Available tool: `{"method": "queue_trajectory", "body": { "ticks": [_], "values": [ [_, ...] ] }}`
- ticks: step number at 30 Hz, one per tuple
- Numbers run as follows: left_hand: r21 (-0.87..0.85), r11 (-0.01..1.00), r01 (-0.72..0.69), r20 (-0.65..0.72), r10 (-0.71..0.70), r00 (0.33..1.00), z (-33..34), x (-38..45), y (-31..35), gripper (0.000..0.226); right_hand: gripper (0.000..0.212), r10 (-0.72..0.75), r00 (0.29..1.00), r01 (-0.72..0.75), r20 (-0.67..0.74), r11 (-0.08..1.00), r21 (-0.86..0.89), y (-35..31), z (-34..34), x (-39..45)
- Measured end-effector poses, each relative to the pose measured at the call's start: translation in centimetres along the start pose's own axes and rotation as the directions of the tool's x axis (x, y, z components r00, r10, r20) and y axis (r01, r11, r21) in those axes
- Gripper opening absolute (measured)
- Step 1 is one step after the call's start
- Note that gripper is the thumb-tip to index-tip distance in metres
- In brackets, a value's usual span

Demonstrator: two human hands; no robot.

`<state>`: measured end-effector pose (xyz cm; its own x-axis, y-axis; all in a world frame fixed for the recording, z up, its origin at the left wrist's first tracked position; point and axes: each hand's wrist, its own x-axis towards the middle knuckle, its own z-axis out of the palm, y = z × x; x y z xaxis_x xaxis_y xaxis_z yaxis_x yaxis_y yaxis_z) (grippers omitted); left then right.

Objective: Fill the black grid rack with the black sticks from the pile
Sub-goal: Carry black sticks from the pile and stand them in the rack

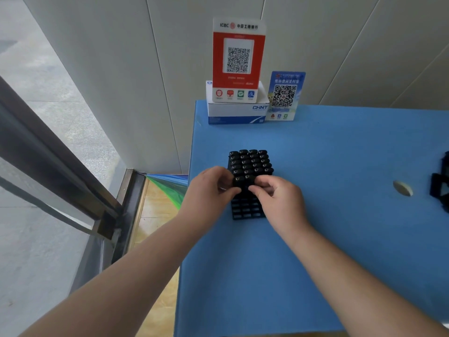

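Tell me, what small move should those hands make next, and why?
Probably push the sticks pinched by both hands down into their row. The far rows of the rack stand full, the near slots are empty, and the left hand and right hand are at that boundary.

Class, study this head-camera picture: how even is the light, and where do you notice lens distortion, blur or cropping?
Head view: soft, even light, with faint shadows on the blue table; the wide lens bows the wall panel seams and stretches the forearms; the left hand and right hand look slightly soft over the black grid rack; dark items at the right edge are cropped.
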<state>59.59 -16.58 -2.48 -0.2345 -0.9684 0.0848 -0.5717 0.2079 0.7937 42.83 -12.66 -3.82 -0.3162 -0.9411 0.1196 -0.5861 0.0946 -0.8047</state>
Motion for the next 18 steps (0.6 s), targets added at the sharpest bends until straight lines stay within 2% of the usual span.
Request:
{"method": "queue_trajectory", "body": {
  "ticks": [5,10,14,18],
  "values": [
    [0.009,0.998,-0.055,-0.092,0.055,0.994,-0.4,-0.6,2.2,0.028,0.015,0.048,0.999,-0.049,0.012,0.999,0.02,-0.1,-2.8,-0.6],
    [0.132,0.971,-0.198,-0.096,0.211,0.973,0.3,-1.8,5.0,0.024,0.013,-0.073,0.99,0.078,-0.122,0.996,0.037,-0.2,-7.8,-1.8],
    [0.244,0.923,-0.296,-0.023,0.311,0.95,3.1,-3.5,8.1,0.027,0.02,-0.164,0.971,0.143,-0.172,0.981,-0.13,2.0,-13.5,-4.2],
    [0.363,0.856,-0.369,0.171,0.328,0.929,7.6,-5.9,11.6,0.046,0.026,-0.139,0.967,0.071,-0.212,0.951,-0.302,5.5,-20.2,-8.2]
  ]
}}
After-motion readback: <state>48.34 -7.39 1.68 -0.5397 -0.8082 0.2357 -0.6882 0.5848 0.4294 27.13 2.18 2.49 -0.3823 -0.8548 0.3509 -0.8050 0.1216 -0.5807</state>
